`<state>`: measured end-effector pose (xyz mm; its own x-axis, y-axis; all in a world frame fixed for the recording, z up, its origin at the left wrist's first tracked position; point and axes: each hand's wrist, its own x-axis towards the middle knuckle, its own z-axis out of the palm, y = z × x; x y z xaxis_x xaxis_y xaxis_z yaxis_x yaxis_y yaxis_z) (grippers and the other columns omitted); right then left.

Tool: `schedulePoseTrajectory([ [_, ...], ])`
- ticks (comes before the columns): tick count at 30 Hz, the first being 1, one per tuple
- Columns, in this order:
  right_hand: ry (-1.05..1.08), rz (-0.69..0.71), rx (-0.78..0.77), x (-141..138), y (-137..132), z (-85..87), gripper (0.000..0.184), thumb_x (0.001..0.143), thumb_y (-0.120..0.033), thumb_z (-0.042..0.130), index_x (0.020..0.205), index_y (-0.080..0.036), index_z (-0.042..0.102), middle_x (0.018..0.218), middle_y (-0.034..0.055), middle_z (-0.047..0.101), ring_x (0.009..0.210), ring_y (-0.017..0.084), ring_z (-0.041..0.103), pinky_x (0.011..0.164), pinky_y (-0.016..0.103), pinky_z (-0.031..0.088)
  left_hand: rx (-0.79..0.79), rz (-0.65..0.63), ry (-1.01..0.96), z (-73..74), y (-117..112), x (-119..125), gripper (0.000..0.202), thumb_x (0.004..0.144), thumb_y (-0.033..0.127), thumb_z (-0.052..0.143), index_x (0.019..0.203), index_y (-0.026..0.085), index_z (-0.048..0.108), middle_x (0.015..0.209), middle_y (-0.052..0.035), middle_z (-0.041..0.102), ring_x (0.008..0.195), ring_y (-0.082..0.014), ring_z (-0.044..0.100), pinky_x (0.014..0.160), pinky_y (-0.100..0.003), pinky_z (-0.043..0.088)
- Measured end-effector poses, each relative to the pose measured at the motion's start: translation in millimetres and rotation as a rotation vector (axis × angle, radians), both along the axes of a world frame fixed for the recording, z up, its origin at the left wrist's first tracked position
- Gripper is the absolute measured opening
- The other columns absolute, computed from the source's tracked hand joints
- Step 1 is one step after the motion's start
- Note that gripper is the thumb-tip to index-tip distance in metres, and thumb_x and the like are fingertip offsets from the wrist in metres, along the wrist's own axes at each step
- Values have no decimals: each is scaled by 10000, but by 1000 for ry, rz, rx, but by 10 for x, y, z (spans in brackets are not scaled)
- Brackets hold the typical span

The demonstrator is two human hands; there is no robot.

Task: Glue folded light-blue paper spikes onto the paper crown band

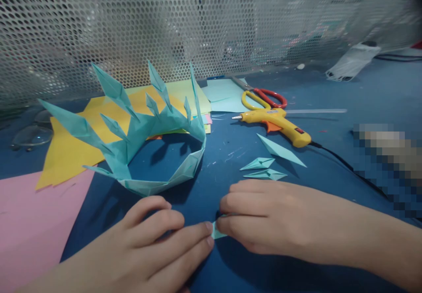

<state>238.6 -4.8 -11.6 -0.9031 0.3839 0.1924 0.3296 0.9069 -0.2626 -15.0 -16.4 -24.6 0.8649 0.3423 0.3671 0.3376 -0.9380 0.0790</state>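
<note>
A small piece of light teal paper (218, 232) shows between my two hands at the front of the table. My left hand (154, 242) pinches its left end with the fingertips. Curled fingers of my right hand (280, 216) close on the other end and hide most of the piece. Just beyond the hands stands a teal folded-paper crown (145, 188) with tall and short pointed spikes. Past my right knuckles lie two small folded teal paper spikes (265, 174) and a larger pointed teal paper piece (280, 149).
A yellow glue gun (277, 121) with a black cord lies behind the paper pieces. Near it are scissors (270, 98) and a clear glue stick (318, 111). Yellow paper (70, 152), pink paper (39, 222) and glasses (31, 137) lie left. A perforated metal panel (198, 24) stands behind.
</note>
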Motion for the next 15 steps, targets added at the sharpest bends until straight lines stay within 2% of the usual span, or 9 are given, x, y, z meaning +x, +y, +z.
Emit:
schedulePoseTrajectory([
  [3,7,15,8,18,10,17,252,990,-107,467,913,-109,707,814,22,607,714,157,437,680,263,394,68,15,17,-26,-41,-28,262,1028,303,455,1171,242,666,1167,87,727,917,-133,596,1093,-285,292],
  [7,15,34,10,27,20,25,340,1018,-118,393,914,-100,717,807,30,611,710,165,432,680,272,391,107,145,109,-112,-162,-64,297,934,373,581,1204,282,661,1129,-7,734,944,-194,619,967,-350,450],
  [12,-9,45,18,8,11,36,350,1016,-112,387,902,-105,718,804,28,608,708,169,431,671,284,384,152,173,179,-183,-252,-100,348,887,387,606,1219,294,649,1154,-32,715,986,-210,605,927,-357,493],
  [15,-20,30,53,-7,11,36,370,1020,-124,385,829,-132,702,788,16,603,698,165,421,654,299,371,201,112,198,-158,-211,-129,324,902,360,581,1213,304,651,1225,-13,686,1026,-203,580,932,-342,484],
])
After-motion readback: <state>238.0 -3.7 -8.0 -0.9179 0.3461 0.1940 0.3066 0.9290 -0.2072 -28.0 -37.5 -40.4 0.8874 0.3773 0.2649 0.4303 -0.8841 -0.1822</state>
